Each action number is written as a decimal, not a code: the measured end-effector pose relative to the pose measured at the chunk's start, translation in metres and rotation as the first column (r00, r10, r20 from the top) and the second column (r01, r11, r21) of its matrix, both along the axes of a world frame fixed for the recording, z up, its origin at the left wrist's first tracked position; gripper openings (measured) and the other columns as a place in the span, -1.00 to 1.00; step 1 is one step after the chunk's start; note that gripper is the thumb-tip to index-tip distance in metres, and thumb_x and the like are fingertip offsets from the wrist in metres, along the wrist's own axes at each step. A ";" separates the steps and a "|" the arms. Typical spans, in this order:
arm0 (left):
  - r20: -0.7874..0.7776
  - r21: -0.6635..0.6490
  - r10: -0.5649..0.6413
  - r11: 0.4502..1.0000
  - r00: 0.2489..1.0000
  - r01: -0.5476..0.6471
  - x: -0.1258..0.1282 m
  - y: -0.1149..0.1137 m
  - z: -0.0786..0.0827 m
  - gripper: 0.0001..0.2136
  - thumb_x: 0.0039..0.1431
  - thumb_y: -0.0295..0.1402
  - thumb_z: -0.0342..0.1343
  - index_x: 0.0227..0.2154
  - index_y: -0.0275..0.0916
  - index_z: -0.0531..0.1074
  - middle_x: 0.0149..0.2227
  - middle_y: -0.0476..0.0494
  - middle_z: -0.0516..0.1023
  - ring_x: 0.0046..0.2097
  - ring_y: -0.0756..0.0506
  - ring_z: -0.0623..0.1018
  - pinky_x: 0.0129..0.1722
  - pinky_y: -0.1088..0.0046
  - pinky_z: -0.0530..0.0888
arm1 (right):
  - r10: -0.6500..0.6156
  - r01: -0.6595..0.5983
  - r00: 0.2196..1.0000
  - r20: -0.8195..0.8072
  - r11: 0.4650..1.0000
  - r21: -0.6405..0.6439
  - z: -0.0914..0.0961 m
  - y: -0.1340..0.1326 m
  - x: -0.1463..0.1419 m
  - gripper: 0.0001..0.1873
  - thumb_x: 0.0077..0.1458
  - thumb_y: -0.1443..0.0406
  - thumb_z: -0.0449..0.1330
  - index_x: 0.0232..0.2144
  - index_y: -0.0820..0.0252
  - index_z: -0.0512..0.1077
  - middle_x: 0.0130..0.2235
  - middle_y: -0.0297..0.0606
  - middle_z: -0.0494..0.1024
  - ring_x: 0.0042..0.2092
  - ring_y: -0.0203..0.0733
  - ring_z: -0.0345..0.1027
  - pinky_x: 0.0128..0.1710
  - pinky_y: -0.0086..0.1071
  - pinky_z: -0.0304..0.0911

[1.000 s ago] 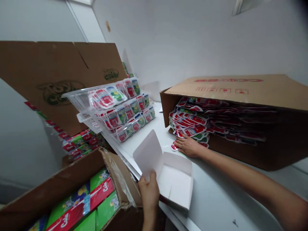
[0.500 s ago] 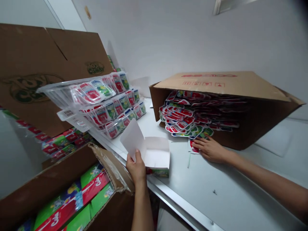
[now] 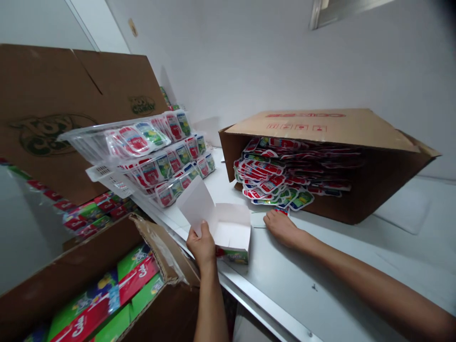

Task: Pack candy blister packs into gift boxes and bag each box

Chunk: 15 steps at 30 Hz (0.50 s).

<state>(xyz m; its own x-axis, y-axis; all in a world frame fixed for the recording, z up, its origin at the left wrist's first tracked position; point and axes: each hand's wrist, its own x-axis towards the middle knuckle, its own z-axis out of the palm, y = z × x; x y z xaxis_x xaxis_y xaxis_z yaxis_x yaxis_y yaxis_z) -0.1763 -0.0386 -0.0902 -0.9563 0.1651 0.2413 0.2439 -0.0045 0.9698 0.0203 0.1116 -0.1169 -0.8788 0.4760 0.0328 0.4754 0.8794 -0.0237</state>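
Note:
My left hand (image 3: pixel 202 244) grips the side of a small white-lined carton (image 3: pixel 233 221), thumb inside by its raised lid (image 3: pixel 196 202). The carton stands open near the table edge, with a printed green and red outer side. My right hand (image 3: pixel 281 227) rests low over the table with its fingers curled; what they hold, if anything, is hidden. A thin stick (image 3: pixel 259 227) shows at its fingertips, with another thin line just beyond. Behind these fingers lies a red packet (image 3: pixel 282 211), partly covered. Shaped red and green packets (image 3: pixel 270 175) spill from the large box beside it.
A large cardboard box (image 3: pixel 320 126) lies on its side at the back right. Stacked clear trays of packets (image 3: pixel 167 161) stand left of centre. An open carton (image 3: pixel 149 285) of cola-printed boxes is at lower left, below the table edge (image 3: pixel 256 300). Another cardboard box (image 3: pixel 71 95) rises behind.
My right hand has slid left, off the red packet, and its fingers have curled. The pale stick near it no longer shows where it lay. My left hand keeps its grip on the carton.

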 end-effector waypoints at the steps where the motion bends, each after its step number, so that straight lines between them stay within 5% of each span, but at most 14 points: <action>1: 0.005 -0.001 0.000 1.000 1.000 0.000 -0.001 0.000 0.000 -0.68 -0.02 -0.18 0.14 -0.32 -0.36 0.52 -0.33 -0.23 0.62 -0.23 -0.19 0.59 -0.16 0.29 0.49 | -0.006 0.006 1.000 0.002 1.000 0.008 0.002 0.006 -0.010 -0.70 0.16 0.52 -0.05 -0.18 0.36 0.45 -0.13 0.11 0.51 -0.06 0.08 0.33 -0.13 -0.21 0.16; 7: 0.018 0.007 0.002 1.000 1.000 -0.002 -0.002 -0.001 0.001 -0.62 0.00 -0.14 0.15 -0.26 -0.37 0.53 -0.26 -0.26 0.62 -0.21 -0.21 0.58 -0.16 0.28 0.48 | -0.016 0.019 0.999 0.047 0.998 -0.059 0.014 0.025 -0.048 -0.65 0.08 0.52 0.04 -0.09 0.36 0.45 -0.10 0.07 0.56 -0.09 0.05 0.42 -0.11 -0.21 0.24; 15: 0.001 0.079 -0.063 0.995 0.998 0.063 0.019 -0.011 0.000 -0.57 0.20 0.03 -0.02 -0.31 -0.28 0.46 -0.40 -0.06 0.50 -0.31 -0.08 0.48 -0.29 0.45 0.41 | -0.080 0.106 0.986 0.149 0.979 -0.173 0.013 0.010 -0.029 -0.73 -0.20 0.47 0.18 -0.37 0.30 0.59 -0.27 0.06 0.64 -0.26 0.04 0.52 -0.35 -0.32 0.30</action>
<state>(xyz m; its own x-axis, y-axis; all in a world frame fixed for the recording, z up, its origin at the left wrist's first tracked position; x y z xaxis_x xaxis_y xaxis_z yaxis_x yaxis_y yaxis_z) -0.1568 -0.0498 -0.0902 -0.9454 0.2057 0.2527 0.2373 -0.0967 0.9666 -0.0089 0.1220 -0.1044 -0.8202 0.5425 -0.1814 0.5647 0.8187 -0.1048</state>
